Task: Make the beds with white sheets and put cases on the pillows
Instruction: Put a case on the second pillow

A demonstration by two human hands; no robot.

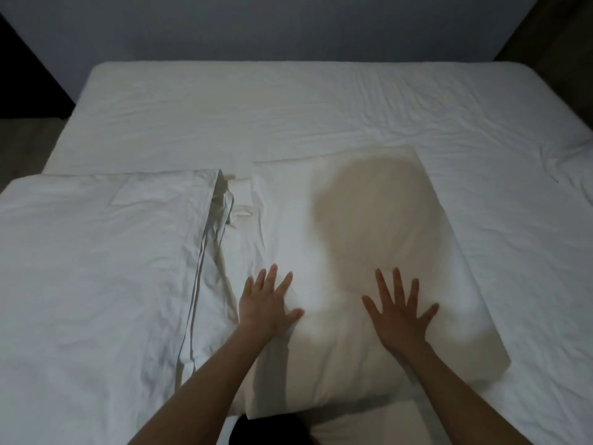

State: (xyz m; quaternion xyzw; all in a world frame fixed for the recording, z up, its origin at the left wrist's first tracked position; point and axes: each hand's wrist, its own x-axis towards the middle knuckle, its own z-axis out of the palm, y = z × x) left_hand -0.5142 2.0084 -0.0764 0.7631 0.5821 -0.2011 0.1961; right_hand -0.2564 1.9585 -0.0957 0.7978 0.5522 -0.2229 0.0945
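A white cased pillow [369, 239] lies in the middle of the bed, a rounded shadow across its far half. My left hand [266, 305] rests flat on its near left part, fingers spread. My right hand [399, 311] lies flat on its near right part, fingers spread too. Left of it lies a second white pillow [96, 258] in a case whose open end, with loose grey-edged flaps [205, 261], faces the middle pillow. A wrinkled white sheet [321, 107] covers the mattress.
A grey wall [256, 27] stands behind the bed. Dark floor shows at the far left [22, 130] and far right corners. A folded white cloth [378, 422] and a dark shape [269, 428] sit at the near edge below the pillow.
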